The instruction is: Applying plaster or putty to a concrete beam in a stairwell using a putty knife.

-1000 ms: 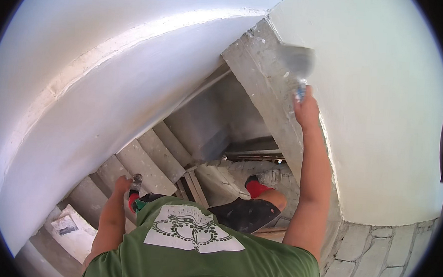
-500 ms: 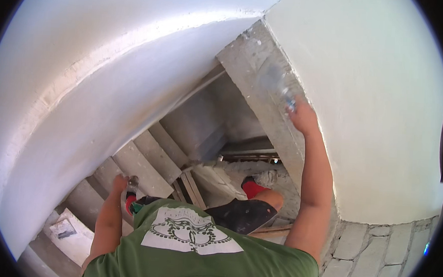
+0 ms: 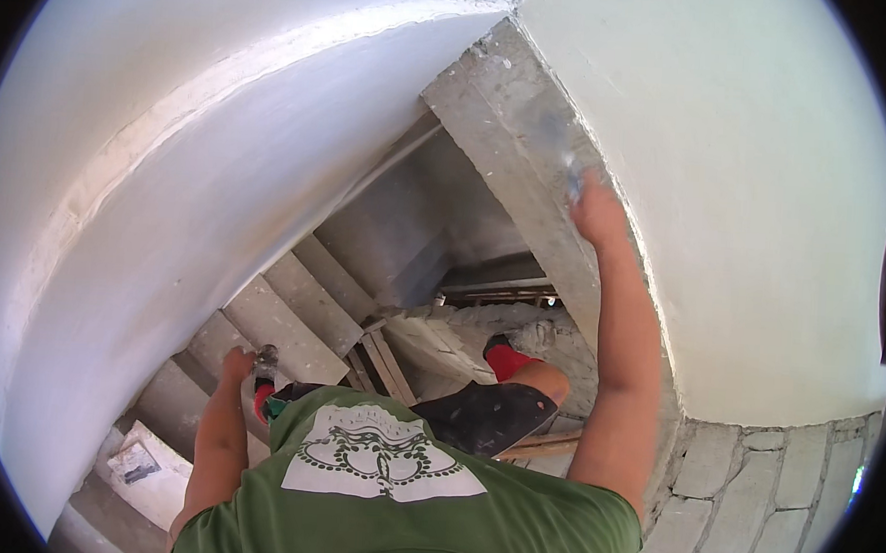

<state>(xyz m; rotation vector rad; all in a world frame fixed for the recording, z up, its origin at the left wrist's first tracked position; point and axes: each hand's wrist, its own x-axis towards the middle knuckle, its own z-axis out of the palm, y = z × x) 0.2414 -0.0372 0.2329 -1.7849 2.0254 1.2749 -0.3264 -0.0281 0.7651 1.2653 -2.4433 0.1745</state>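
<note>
My right hand (image 3: 599, 213), its arm stretched out, is closed around a small tool with a blurred bluish-grey blade (image 3: 575, 175), which looks like a putty knife. The tool is against or very close to the rough grey concrete beam (image 3: 517, 105), beside the edge of the smooth pale wall (image 3: 736, 222). Low on the left, my left hand (image 3: 238, 363) is closed over the concrete steps (image 3: 282, 330). Next to its fingers is a small dark, rounded thing (image 3: 268, 353); motion and size hide what it is, and whether I grip it.
Steps run down along the curved white wall (image 3: 196, 214) at left. A pale board or bag (image 3: 152, 472) lies on a lower step. My red-socked foot (image 3: 509, 360) rests on rough masonry beside a dark opening. Wooden planks (image 3: 388, 367) stand near the steps. Bare blocks (image 3: 742, 492) show at lower right.
My right hand and its tool have shifted slightly up along the beam. My left hand has stayed by the steps. The whole view has tilted a little.
</note>
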